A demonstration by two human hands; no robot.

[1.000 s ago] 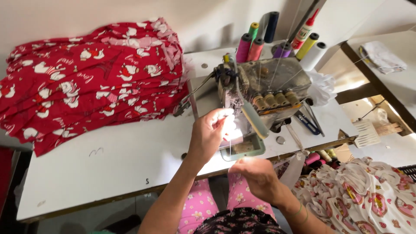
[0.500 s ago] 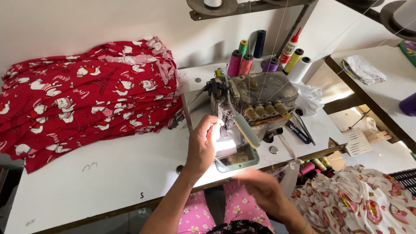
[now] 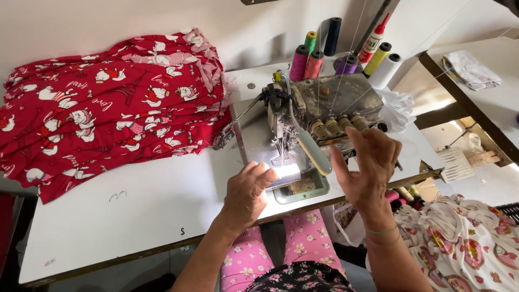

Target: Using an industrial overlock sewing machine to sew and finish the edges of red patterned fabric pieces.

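At centre frame, my left hand (image 3: 246,194) rests curled at the sewing machine (image 3: 303,130) needle plate, while my right hand (image 3: 367,167) hovers, fingers spread, holding nothing; I should work slowly there.

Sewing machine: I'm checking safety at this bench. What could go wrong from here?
1. The left hand rests right by the needle area of the sewing machine; fingers might get caught if it runs.
2. The raised right hand is close to the taut threads and could snag them.
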